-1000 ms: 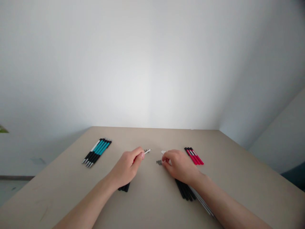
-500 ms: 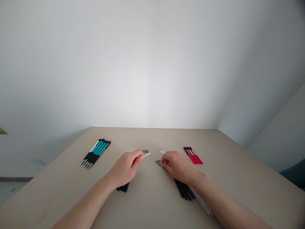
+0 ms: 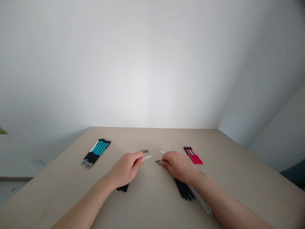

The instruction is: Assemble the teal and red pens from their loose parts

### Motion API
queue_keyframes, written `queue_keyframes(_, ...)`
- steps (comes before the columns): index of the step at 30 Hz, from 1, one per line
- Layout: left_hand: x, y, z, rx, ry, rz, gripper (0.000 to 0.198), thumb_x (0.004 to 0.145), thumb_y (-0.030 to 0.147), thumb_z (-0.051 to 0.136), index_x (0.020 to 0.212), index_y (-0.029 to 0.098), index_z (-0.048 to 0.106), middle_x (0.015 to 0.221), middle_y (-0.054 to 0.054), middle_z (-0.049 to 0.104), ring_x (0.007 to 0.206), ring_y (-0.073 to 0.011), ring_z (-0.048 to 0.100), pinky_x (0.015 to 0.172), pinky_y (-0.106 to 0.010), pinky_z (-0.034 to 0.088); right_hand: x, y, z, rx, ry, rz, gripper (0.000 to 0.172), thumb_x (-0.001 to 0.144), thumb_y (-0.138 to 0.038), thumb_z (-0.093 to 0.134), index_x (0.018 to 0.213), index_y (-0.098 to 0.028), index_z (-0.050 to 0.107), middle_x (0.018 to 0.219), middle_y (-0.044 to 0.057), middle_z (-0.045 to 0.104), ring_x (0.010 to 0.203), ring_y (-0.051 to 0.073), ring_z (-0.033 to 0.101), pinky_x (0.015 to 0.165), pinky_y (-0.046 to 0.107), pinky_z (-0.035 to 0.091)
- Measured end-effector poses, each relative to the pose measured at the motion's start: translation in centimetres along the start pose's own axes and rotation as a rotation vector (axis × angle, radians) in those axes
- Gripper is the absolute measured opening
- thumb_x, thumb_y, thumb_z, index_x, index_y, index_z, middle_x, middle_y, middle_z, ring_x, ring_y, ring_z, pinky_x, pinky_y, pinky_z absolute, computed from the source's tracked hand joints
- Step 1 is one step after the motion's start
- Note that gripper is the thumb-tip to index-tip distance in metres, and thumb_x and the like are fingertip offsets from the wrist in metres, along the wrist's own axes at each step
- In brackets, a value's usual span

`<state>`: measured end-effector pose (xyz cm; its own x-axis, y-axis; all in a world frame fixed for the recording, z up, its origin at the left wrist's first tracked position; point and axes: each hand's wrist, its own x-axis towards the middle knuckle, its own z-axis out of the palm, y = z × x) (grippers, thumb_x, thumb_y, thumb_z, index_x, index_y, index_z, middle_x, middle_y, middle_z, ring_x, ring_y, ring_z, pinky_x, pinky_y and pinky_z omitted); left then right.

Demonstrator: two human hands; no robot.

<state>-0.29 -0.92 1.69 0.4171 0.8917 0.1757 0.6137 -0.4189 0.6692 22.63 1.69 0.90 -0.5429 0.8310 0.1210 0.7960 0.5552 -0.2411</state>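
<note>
My left hand (image 3: 128, 167) is closed around a mostly hidden red pen barrel (image 3: 132, 164). A thin white pen refill (image 3: 148, 156) sticks out past its fingertips, pointing right. Just beyond those fingers lie several small springs (image 3: 145, 151). My right hand (image 3: 176, 163) is lowered to the table, thumb and fingers pinched together beside a small cluster of grey metal parts (image 3: 158, 162). Whatever it grips, if anything, is hidden. Small white pieces (image 3: 162, 152) lie just past its fingers. Black barrels (image 3: 184, 190) and long white refills (image 3: 202, 203) lie partly under the right wrist and forearm.
Assembled pens (image 3: 96, 152), mostly teal and black, lie in a row at the left of the beige table (image 3: 152, 206). Red pen parts with black ends (image 3: 193, 156) rest at the right. More black parts (image 3: 123, 188) show under the left wrist. A white wall stands behind.
The tip of the refill in my left hand has dipped slightly and shifted a little right. My right fingers have closed in a bit near the metal parts.
</note>
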Motion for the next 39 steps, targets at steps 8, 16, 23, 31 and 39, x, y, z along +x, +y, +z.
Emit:
queue_keyframes(8, 0.0, -0.1, 0.0, 0.021, -0.023, -0.001, 0.031, 0.094, 0.035, 0.035, 0.068, 0.019, 0.044, 0.055, 0.006, 0.038, 0.051, -0.0109, 0.035, 0.052, -0.023, 0.022, 0.0, -0.1, -0.2, 0.120, 0.196, -0.126, 0.012, 0.090, -0.014, 0.053, 0.084, -0.017, 0.063, 0.082, 0.006, 0.066, 0.080, 0.017, 0.060, 0.072, 0.026, 0.043)
queue_keyframes(16, 0.0, -0.3, 0.1, 0.044, -0.071, 0.006, 0.030, 0.094, 0.033, 0.035, 0.068, 0.019, 0.042, 0.055, 0.006, 0.036, 0.051, -0.0103, 0.033, 0.051, -0.023, 0.021, -0.2, -0.8, -0.8, 0.182, 0.281, -0.234, 0.014, 0.093, -0.017, 0.048, 0.086, -0.017, 0.060, 0.080, 0.006, 0.063, 0.076, 0.017, 0.055, 0.068, 0.027, 0.042)
queue_keyframes(23, 0.0, -0.2, 0.1, 0.036, -0.085, -0.003, 0.030, 0.094, 0.032, 0.036, 0.068, 0.019, 0.042, 0.055, 0.006, 0.037, 0.052, -0.0097, 0.033, 0.051, -0.022, 0.021, -0.2, -1.0, -0.9, 0.175, 0.293, -0.281, 0.014, 0.094, -0.017, 0.048, 0.086, -0.017, 0.060, 0.079, 0.006, 0.062, 0.074, 0.017, 0.054, 0.067, 0.027, 0.041)
queue_keyframes(31, 0.1, -0.2, 0.0, 0.031, -0.126, 0.007, 0.028, 0.093, 0.030, 0.038, 0.068, 0.018, 0.045, 0.055, 0.006, 0.037, 0.052, -0.0091, 0.033, 0.050, -0.022, 0.022, -0.1, -1.5, -0.8, 0.218, 0.312, -0.392, 0.014, 0.094, -0.021, 0.048, 0.086, -0.016, 0.059, 0.077, 0.006, 0.060, 0.073, 0.017, 0.053, 0.065, 0.027, 0.040)
queue_keyframes(39, 0.1, 0.0, 0.4, -0.010, -0.155, 0.059, 0.023, 0.093, 0.032, 0.042, 0.084, 0.019, 0.058, 0.060, 0.006, 0.041, 0.055, -0.0089, 0.036, 0.053, -0.020, 0.026, 0.0, -2.0, -0.7, 0.239, 0.290, -0.439, 0.016, 0.095, -0.022, 0.046, 0.087, -0.016, 0.058, 0.076, 0.006, 0.058, 0.073, 0.017, 0.052, 0.065, 0.027, 0.041)
